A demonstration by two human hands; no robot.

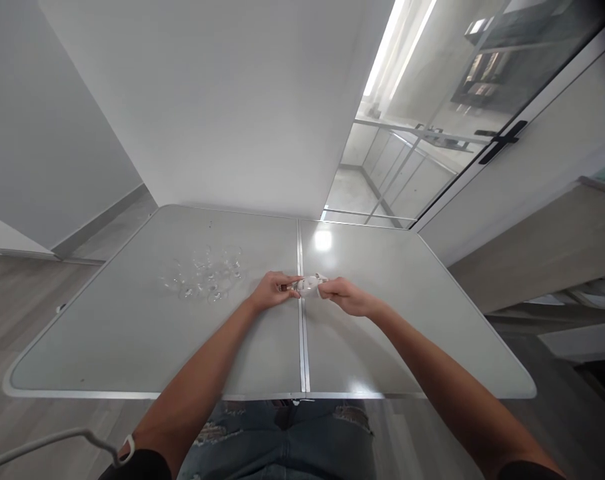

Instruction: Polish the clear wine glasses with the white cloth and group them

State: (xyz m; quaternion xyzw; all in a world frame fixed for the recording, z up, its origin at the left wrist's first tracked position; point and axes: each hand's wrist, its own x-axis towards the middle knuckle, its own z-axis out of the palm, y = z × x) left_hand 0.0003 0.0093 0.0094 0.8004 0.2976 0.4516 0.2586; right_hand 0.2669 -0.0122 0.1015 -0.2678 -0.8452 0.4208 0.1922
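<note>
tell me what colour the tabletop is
The tabletop is plain pale grey, seen best in the head view.

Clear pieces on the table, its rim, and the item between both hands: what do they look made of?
Clear pieces: glossy glass or plastic; see-through, with glints.
Table rim: probably satin metal, from its silvery sheen.
Held item: shiny, whitish glass or plastic, by its highlights; too small to tell which.
</note>
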